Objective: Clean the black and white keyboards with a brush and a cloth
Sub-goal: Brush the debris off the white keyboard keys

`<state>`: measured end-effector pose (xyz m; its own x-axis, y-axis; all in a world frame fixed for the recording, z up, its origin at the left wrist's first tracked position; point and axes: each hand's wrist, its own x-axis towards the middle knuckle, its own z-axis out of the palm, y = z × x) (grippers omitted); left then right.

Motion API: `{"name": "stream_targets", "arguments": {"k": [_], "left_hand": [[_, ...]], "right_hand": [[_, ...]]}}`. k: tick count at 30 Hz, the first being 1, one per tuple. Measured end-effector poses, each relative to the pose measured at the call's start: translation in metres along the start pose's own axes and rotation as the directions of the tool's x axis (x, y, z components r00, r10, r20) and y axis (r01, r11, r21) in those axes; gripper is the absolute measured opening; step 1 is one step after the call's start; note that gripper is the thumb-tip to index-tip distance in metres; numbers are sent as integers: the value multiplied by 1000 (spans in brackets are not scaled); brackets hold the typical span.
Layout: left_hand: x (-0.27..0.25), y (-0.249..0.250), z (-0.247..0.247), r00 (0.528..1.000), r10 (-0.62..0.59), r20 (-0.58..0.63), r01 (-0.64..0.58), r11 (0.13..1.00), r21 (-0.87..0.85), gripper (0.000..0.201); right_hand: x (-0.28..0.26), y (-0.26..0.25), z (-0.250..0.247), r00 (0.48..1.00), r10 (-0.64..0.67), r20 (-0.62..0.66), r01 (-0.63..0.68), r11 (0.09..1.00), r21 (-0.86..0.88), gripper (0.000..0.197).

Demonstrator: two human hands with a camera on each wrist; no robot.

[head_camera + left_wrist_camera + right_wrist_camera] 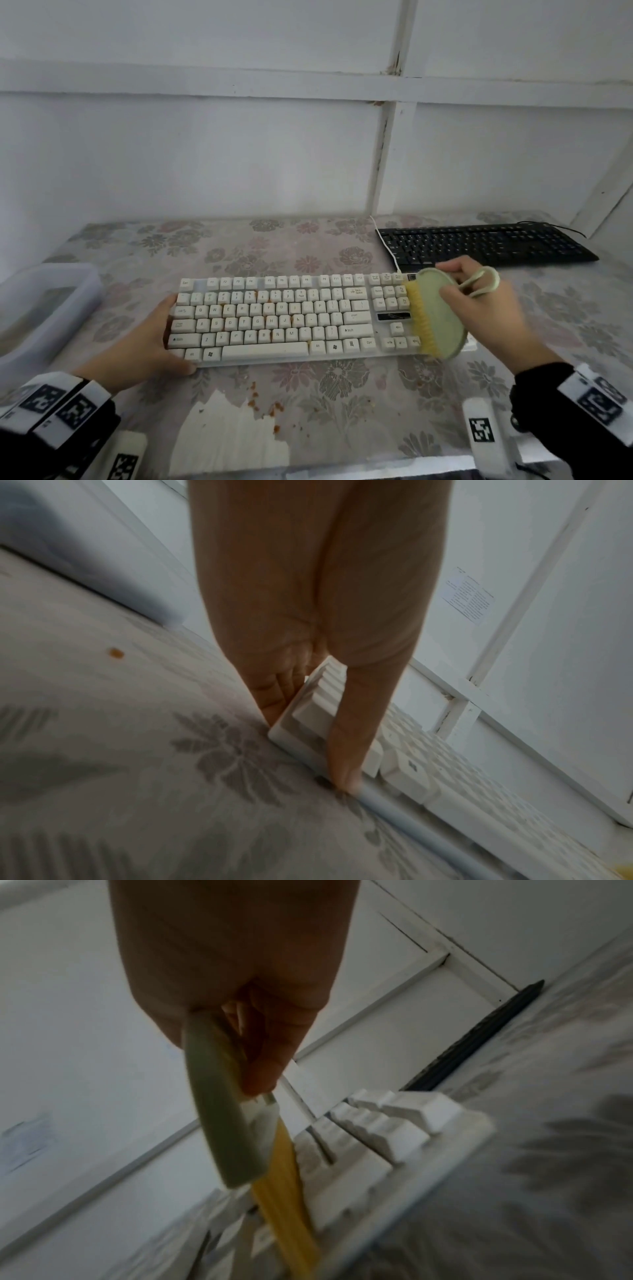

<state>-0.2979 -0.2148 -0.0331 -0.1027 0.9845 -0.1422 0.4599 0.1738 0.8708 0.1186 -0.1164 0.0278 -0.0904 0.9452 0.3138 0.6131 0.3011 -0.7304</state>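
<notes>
The white keyboard (291,318) lies across the middle of the flowered table, with orange crumbs between some keys. My left hand (161,339) braces its left end: straight fingers against the side edge, thumb (349,737) along the front corner of the white keyboard (404,775). My right hand (479,305) grips a green oval brush (436,311) by its loop handle. The yellow bristles (284,1191) touch the keys at the right end of the white keyboard (394,1123). The black keyboard (486,245) lies behind, at the back right. No cloth is in view.
A translucent plastic bin (44,308) stands at the table's left edge. Orange crumbs (263,406) lie in front of the white keyboard, beside a torn white patch (226,435). A white cable (387,246) runs back past the black keyboard. The wall is close behind.
</notes>
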Motion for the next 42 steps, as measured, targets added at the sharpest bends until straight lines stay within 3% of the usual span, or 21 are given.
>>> {"name": "stream_targets", "arguments": {"k": [5, 8, 11, 13, 26, 31, 33, 36, 42], "left_hand": [[-2, 3, 1, 1000, 14, -4, -15, 999, -29, 100], [-3, 4, 1, 1000, 22, -1, -22, 999, -25, 99], [-2, 1, -1, 1000, 21, -5, -21, 999, -25, 98], [-2, 2, 0, 1000, 23, 0, -23, 999, -24, 96], [1, -3, -1, 999, -34, -14, 35, 999, 20, 102], [0, 2, 2, 999, -28, -22, 28, 1000, 10, 97], [-2, 5, 3, 999, -41, -26, 41, 999, 0, 97], [-4, 8, 3, 998, -55, -28, 55, 998, 3, 105], [-3, 9, 5, 997, -62, -46, 63, 998, 22, 100]], "right_hand": [[-16, 2, -19, 987, 39, 159, -33, 999, -37, 20], [-4, -9, -26, 998, -8, 62, 9, 1000, -20, 21], [11, -16, -21, 996, -42, -77, 51, 992, 112, 23], [21, -14, -12, 994, -54, -96, 70, 982, 177, 26], [-9, 10, -14, 980, -23, 198, 4, 995, 98, 28], [16, -8, -9, 997, -68, -39, 73, 988, 137, 21], [24, -13, 1, 996, -59, -73, 71, 982, 175, 21], [24, -14, 10, 999, -35, -17, 37, 993, 115, 18], [-4, -1, 5, 992, -16, 126, 12, 999, 33, 18]]}}
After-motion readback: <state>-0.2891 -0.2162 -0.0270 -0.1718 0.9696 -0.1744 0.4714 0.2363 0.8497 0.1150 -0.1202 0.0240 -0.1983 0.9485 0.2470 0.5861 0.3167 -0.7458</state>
